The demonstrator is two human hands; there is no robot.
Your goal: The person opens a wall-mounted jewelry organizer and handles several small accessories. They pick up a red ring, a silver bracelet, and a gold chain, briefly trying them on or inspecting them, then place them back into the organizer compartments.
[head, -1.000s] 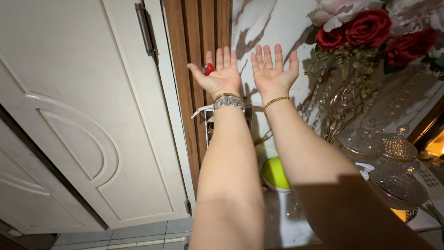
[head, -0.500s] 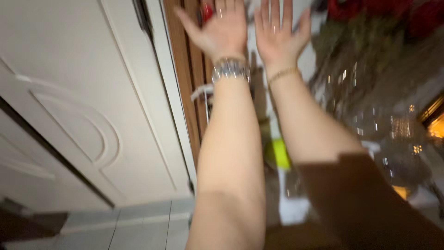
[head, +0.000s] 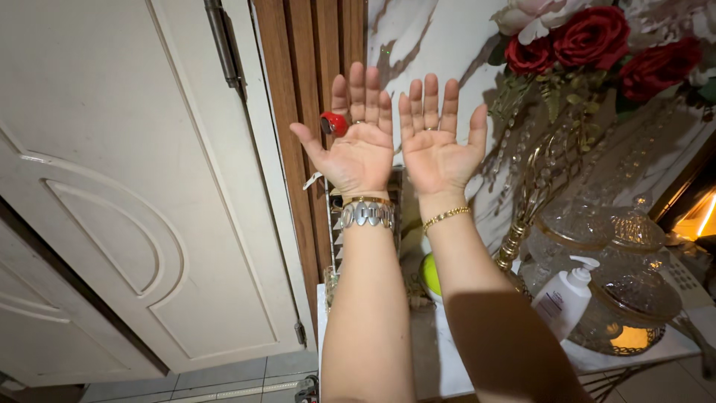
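Observation:
My left hand [head: 358, 145] and my right hand [head: 436, 145] are raised side by side, palms toward me, fingers straight and apart, and both are empty. A small red device [head: 333, 124] sits on my left index finger. There is a silver watch with a gold bangle [head: 365, 212] on my left wrist and a thin gold bracelet [head: 446, 216] on my right wrist. Behind the hands are brown wooden slats [head: 306, 89] and a white marbled wall [head: 432, 37].
A white panelled door [head: 127, 186] stands at the left. At the right a small table [head: 641, 354] bears glass lidded jars [head: 634, 298], a white pump bottle [head: 564, 298], a gold vase of red roses [head: 589, 41] and a yellow-green round object [head: 429, 275]. Grey floor tiles [head: 201, 377] lie below.
The view swung and blurred, then steadied. Both hands now sit a little lower and closer together in the frame, still empty, and the pump bottle has come into view.

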